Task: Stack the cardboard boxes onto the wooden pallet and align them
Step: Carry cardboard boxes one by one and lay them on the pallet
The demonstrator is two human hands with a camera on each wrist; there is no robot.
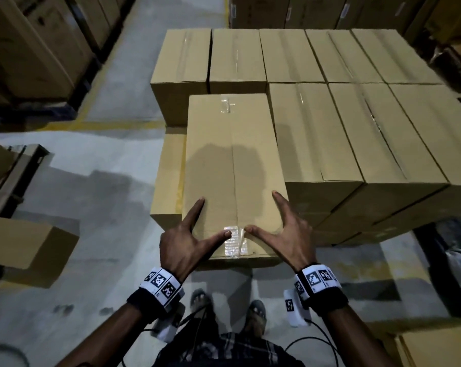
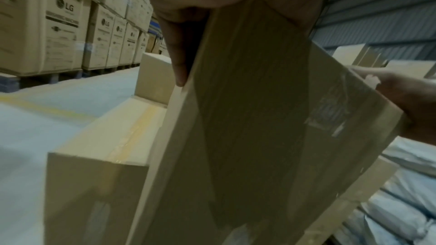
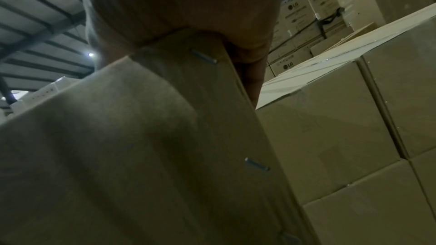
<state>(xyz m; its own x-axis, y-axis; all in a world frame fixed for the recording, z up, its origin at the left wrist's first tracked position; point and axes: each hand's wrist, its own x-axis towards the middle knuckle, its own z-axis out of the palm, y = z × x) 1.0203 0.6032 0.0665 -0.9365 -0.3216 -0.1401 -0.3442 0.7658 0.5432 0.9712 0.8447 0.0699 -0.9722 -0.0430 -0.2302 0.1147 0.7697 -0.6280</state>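
The work area is a dim warehouse with a grey concrete floor (image 1: 112, 160) marked by a yellow line, and tall printed cartons (image 2: 61, 25) stacked along the aisle. Ahead of the person stands a block of plain cardboard boxes (image 1: 356, 115) packed side by side in two rows; the wooden pallet itself cannot be made out beneath them. One box (image 1: 232, 165) lies at the near left corner of the block, on a lower box (image 1: 168, 176) whose top strip shows to its left, so it sits off to the right of that box. Its right side lies against the neighbouring stacked box, and its near end projects toward the person beyond the faces of the boxes on its right. The left hand (image 1: 181, 242) and the right hand (image 1: 287, 234) both rest on the near end of this box, fingers straight and spread, with index fingers pointing forward along the top and thumbs meeting at the taped centre seam (image 1: 234, 242). The palms appear to bear on the near face. The step in hand is judged to be alignment. The next move calls for an even forward push with both hands until the near face is flush with its neighbours, avoiding skew.
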